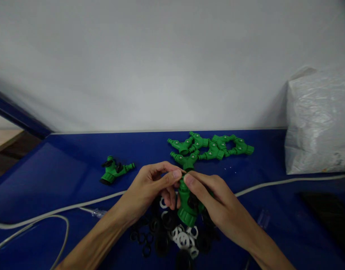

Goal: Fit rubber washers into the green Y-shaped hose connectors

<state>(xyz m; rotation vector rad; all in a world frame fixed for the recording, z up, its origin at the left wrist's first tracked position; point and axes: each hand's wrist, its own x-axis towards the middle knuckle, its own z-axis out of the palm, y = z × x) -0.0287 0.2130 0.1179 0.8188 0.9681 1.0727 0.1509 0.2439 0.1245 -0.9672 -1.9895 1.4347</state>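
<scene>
**Both hands on one green fitting**

Closest to the person, a heap of black and white rings [181, 238] lies on the blue table [76, 157]. Just above that heap sits the green fitting [186, 205], held between both hands. Its long axis runs away from the person: the wide ribbed collar faces back toward them and the narrow end points toward the wall. It is bright green plastic with a dark part at its side.

The left hand [149, 187] pinches the narrow far end with thumb and forefinger. The right hand [214, 198] is closed round the body, its thumb meeting the left one at the tip.

Beyond them a pale cable [273, 183] crosses the table. A lone fitting [114, 171] lies to the left, a cluster of green fittings [211, 147] lies farther back, and a white bag [318, 123] stands at the right.
</scene>
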